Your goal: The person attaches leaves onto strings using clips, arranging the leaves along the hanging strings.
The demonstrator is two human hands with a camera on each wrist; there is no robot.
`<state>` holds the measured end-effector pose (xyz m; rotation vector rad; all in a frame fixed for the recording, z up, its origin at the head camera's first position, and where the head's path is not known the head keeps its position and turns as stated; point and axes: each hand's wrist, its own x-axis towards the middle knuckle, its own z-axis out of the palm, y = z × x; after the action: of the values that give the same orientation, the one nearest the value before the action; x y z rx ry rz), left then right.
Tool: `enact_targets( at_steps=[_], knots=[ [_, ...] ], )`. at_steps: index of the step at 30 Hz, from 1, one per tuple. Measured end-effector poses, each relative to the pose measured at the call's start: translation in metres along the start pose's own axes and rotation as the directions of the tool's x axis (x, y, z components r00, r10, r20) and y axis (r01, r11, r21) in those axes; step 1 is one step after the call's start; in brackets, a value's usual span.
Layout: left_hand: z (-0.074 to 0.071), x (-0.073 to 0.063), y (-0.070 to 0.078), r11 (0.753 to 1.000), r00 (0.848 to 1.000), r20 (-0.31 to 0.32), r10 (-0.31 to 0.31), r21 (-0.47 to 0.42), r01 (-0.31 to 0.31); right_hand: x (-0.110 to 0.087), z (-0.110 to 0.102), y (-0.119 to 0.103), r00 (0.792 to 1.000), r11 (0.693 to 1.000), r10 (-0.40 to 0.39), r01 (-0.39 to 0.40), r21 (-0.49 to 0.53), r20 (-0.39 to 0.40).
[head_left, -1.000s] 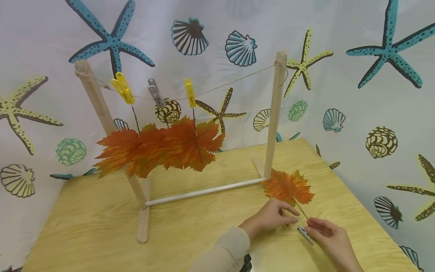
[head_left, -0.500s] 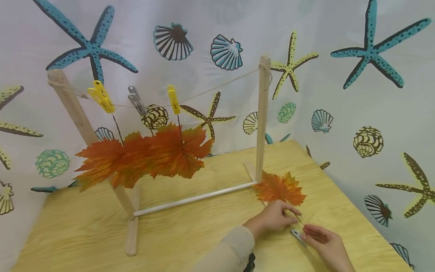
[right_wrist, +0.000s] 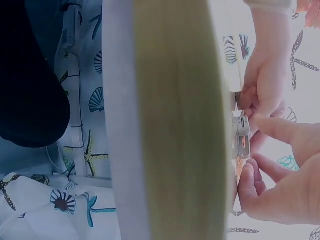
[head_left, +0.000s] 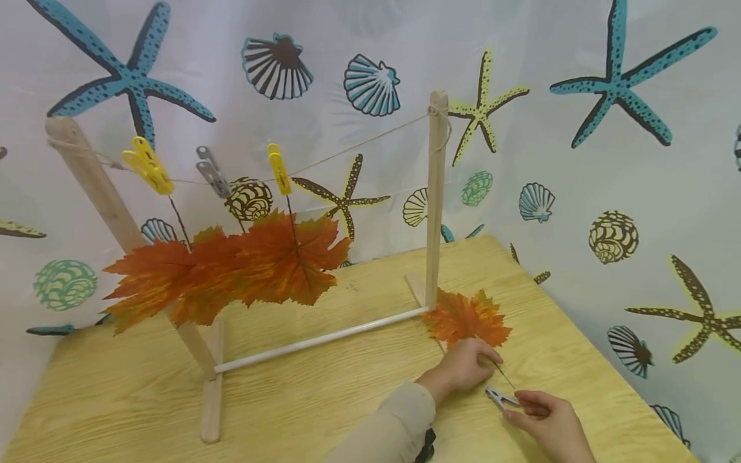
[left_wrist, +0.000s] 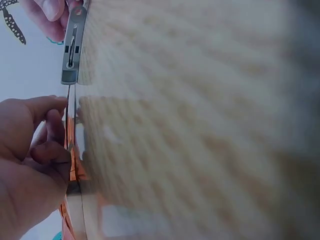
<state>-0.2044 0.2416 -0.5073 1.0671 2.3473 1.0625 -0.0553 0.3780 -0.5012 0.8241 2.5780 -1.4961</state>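
An orange artificial maple leaf [head_left: 467, 318] lies on the table by the foot of the right post, its thin stem [head_left: 507, 375] pointing toward me. My left hand [head_left: 465, 366] pinches this stem just below the leaf. My right hand [head_left: 547, 421] grips a grey clothespin [head_left: 495, 395] between thumb and fingers, close beside the stem's end. From above, the clothespin looks like a V with its wider end toward my right fingers. In the left wrist view, the clothespin [left_wrist: 73, 47] overlaps the line of the stem.
A wooden frame with a white crossbar [head_left: 324, 342] stands on the table [head_left: 324, 411]. From its string [head_left: 359, 143] hang several orange leaves [head_left: 231, 273], held by yellow clothespins [head_left: 279, 170] and a grey clothespin [head_left: 213, 172]. Behind is a starfish-patterned curtain [head_left: 324, 38].
The head view has shifted, so the scene slides left. My left fingers have closed in on the stem. The clothespin in my right hand has turned and now shows its V-shaped side.
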Motion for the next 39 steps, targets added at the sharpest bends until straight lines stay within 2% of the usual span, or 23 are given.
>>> enact_targets(
  at_steps=[4, 10, 15, 20, 25, 30, 34, 37, 39],
  knots=[
    [0.0, 0.0, -0.002, 0.998, 0.999, -0.045, -0.002, 0.07, 0.005, -0.004, 0.007, -0.001, 1.0, 1.0, -0.006, 0.005, -0.029, -0.014],
    [-0.001, -0.001, 0.0, 0.99, 1.0, -0.023, 0.008, 0.14, -0.005, -0.004, 0.011, -0.007, 0.999, 0.996, -0.027, 0.024, -0.083, -0.027],
    [0.0, 0.0, 0.008, 0.97, 0.999, -0.023, 0.048, 0.238, -0.041, -0.003, 0.01, -0.01, 0.996, 0.99, -0.072, 0.066, -0.124, -0.046],
    [0.004, -0.001, 0.017, 0.937, 1.0, -0.023, 0.013, 0.348, -0.004, -0.005, 0.008, -0.008, 0.997, 0.99, -0.061, 0.055, -0.131, -0.043],
    [0.007, -0.002, 0.025, 0.883, 1.0, -0.004, -0.009, 0.469, 0.01, -0.006, 0.005, -0.005, 0.997, 0.991, -0.062, 0.055, -0.126, -0.053],
    [0.005, -0.002, 0.027, 0.848, 1.0, 0.021, -0.011, 0.531, -0.002, -0.002, 0.0, -0.002, 0.999, 0.999, -0.033, 0.034, 0.006, -0.029],
    [0.002, 0.0, 0.024, 0.858, 0.998, 0.052, 0.023, 0.512, -0.046, -0.001, -0.006, -0.003, 0.999, 0.987, -0.046, 0.045, 0.153, 0.001],
    [-0.001, 0.001, 0.02, 0.886, 0.993, 0.096, 0.072, 0.45, -0.107, -0.001, -0.012, -0.005, 0.997, 0.969, -0.072, 0.067, 0.239, 0.015],
    [-0.003, 0.002, 0.017, 0.902, 0.983, 0.136, 0.123, 0.397, -0.168, -0.002, -0.015, -0.005, 0.997, 0.962, -0.081, 0.076, 0.261, 0.008]
  ],
)
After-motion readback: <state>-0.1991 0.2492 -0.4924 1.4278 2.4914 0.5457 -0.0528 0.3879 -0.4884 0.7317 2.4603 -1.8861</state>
